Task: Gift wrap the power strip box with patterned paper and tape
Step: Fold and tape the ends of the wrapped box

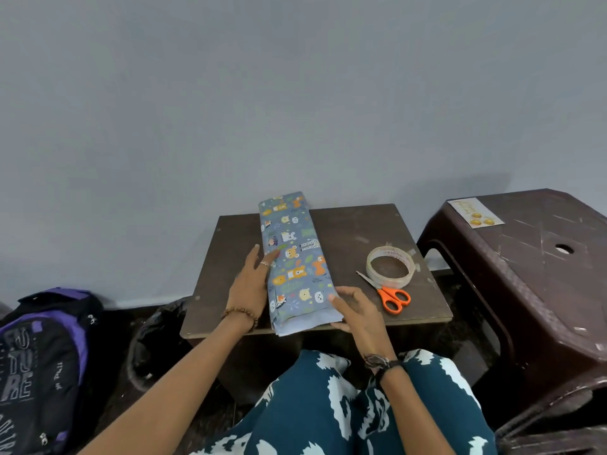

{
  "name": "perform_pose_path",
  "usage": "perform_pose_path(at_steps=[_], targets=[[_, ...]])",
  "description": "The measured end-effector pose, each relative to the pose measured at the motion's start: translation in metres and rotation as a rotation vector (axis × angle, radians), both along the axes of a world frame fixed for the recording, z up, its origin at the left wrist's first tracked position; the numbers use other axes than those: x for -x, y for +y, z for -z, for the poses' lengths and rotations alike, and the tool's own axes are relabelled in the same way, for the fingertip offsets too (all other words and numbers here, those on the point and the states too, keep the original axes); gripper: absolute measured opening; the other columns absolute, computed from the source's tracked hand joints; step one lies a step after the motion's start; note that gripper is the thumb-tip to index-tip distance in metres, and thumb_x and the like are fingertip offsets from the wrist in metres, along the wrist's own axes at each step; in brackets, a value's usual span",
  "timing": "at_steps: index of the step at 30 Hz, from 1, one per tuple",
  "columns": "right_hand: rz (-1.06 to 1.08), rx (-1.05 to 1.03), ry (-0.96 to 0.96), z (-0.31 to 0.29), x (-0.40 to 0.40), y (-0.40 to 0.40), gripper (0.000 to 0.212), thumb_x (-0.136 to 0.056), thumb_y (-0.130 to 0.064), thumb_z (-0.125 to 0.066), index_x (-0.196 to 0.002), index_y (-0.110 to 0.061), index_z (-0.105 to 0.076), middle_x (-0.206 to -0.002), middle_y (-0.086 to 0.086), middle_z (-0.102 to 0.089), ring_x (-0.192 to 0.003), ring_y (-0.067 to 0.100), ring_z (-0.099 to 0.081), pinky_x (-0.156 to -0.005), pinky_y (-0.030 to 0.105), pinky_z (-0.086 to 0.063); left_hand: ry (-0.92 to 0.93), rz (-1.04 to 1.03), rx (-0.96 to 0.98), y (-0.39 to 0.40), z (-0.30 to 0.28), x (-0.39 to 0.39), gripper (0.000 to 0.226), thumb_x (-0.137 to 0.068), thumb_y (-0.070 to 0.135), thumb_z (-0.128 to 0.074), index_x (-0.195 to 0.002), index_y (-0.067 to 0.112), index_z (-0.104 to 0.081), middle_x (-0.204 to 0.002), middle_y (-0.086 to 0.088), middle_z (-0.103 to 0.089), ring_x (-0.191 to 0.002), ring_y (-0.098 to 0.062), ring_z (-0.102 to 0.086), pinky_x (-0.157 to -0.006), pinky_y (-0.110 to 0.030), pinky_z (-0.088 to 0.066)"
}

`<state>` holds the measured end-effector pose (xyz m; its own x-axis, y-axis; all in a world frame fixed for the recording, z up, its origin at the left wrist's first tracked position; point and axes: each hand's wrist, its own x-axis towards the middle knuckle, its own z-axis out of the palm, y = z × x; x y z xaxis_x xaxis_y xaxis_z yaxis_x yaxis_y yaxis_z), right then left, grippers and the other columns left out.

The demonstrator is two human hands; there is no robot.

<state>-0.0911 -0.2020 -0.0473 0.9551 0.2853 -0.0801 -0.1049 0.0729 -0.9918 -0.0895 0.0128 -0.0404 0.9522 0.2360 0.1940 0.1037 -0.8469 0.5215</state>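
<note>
The long power strip box [297, 257], covered in blue-grey paper with cartoon animals, lies lengthwise on the small dark table [354, 231]. Its near end shows the paper's white underside. My left hand [251, 284] rests flat against the box's left side, fingers straight. At the near right corner my right hand [356, 308] touches the box with relaxed fingers. A roll of clear tape [390, 267] lies on the table to the right, over orange-handled scissors [392, 298].
A brown plastic stool [532, 277] with a sticker sheet [477, 212] stands at the right. A black and purple backpack [42, 356] sits on the floor at the left, a dark bag [154, 343] beside the table. A grey wall rises behind.
</note>
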Motion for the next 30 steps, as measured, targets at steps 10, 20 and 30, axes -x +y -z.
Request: perform_pose_path(at_steps=[10, 20, 30], targets=[[-0.013, 0.411, -0.418, 0.005, -0.007, -0.014, 0.027, -0.094, 0.000, -0.045, -0.110, -0.010, -0.064, -0.105, -0.002, -0.067, -0.097, 0.013, -0.062, -0.087, 0.037, -0.051, -0.212, 0.081, 0.366, -0.008, 0.008, 0.057, 0.045, -0.085, -0.009, -0.055, -0.125, 0.011, -0.054, -0.126, 0.002, -0.054, -0.119, -0.017, -0.053, -0.102, -0.028, -0.041], [-0.186, 0.465, -0.482, 0.003, -0.022, -0.022, 0.046, -0.089, 0.008, -0.049, -0.120, -0.024, -0.057, -0.119, -0.001, -0.060, -0.108, 0.019, -0.059, -0.092, 0.020, -0.046, -0.217, 0.231, 0.196, 0.005, 0.009, 0.068, 0.044, -0.080, 0.004, -0.068, -0.122, 0.016, -0.059, -0.128, 0.012, -0.050, -0.118, 0.010, -0.040, -0.099, 0.001, -0.027], [-0.214, 0.448, -0.561, 0.005, -0.032, -0.022, 0.049, -0.082, 0.010, -0.058, -0.115, -0.027, -0.059, -0.130, -0.007, -0.052, -0.095, 0.011, -0.065, -0.083, 0.022, -0.054, -0.190, 0.235, 0.125, 0.001, 0.017, 0.061, 0.041, -0.081, 0.006, -0.067, -0.120, 0.011, -0.056, -0.133, 0.018, -0.042, -0.123, 0.014, -0.032, -0.103, -0.009, -0.030]])
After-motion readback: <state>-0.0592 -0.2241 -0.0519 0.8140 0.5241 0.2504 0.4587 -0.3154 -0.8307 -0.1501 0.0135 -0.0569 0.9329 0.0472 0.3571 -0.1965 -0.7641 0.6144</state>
